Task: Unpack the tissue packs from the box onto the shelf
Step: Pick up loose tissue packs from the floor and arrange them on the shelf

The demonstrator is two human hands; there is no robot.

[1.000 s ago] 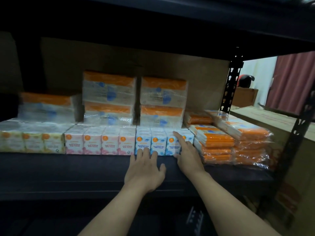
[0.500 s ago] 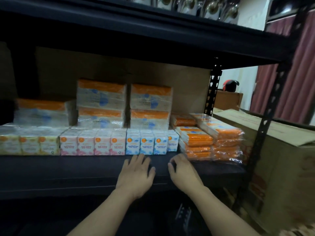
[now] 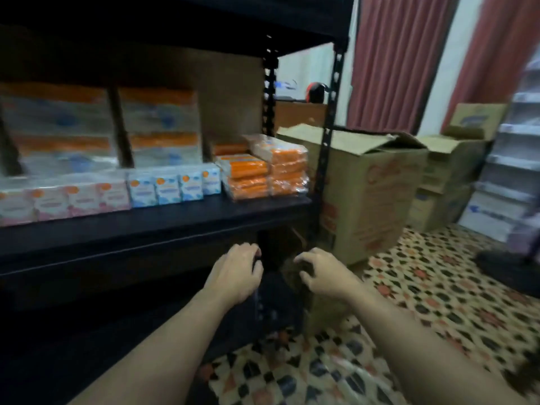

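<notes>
Small blue tissue packs (image 3: 172, 187) stand in a row on the black shelf (image 3: 146, 226), with pink packs (image 3: 79, 197) to their left and orange packs (image 3: 263, 171) stacked to their right. Bigger orange-topped packs (image 3: 160, 127) are piled behind. An open cardboard box (image 3: 368, 185) stands on the floor just right of the shelf post. My left hand (image 3: 236, 273) and right hand (image 3: 324, 276) hover below the shelf's front edge, side by side, fingers loosely curled and holding nothing. A brown cardboard piece (image 3: 324, 314) lies under my right hand.
More cardboard boxes (image 3: 450, 171) are stacked at the right on the patterned floor (image 3: 423, 287). A white rack (image 3: 511, 171) fills the far right edge. Red curtains (image 3: 391, 62) hang behind. The black shelf post (image 3: 327, 135) stands between shelf and box.
Both hands have left the blue packs and dropped back below the shelf edge. The view has swung right and down, bringing the boxes and floor into sight.
</notes>
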